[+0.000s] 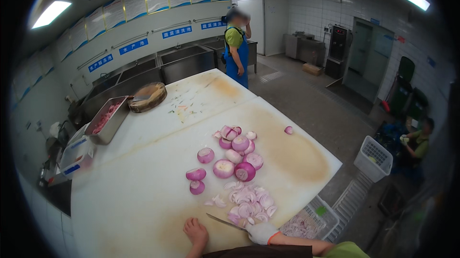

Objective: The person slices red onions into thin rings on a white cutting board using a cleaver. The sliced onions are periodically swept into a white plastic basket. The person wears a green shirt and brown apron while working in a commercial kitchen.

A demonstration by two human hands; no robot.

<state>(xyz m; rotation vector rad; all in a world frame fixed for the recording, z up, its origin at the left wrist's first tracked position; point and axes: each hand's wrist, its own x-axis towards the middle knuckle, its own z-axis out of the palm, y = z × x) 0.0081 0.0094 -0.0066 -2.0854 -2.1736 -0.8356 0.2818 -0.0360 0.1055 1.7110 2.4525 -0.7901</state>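
Note:
My right hand [262, 233], in a white glove, grips a knife [224, 221] whose blade points left, low over the white cutting table [129, 200]. Just beyond the blade lies a pile of sliced red onion [249, 201]. Bare and with nothing in it, my left hand [196, 233] rests on the table left of the knife tip, its fingers slightly bent and apart. Farther off sits a group of peeled red onions [224, 168], some whole, some cut. Two onion pieces [196, 174] lie left of that group.
At far left stand a metal pan of meat [106, 120], a round chopping block [147, 97] and a clear plastic bin [77, 156]. Below the table's right edge, a basket [330, 216] holds sliced onion. A white crate [374, 158] stands beyond. Two people [235, 50] are nearby.

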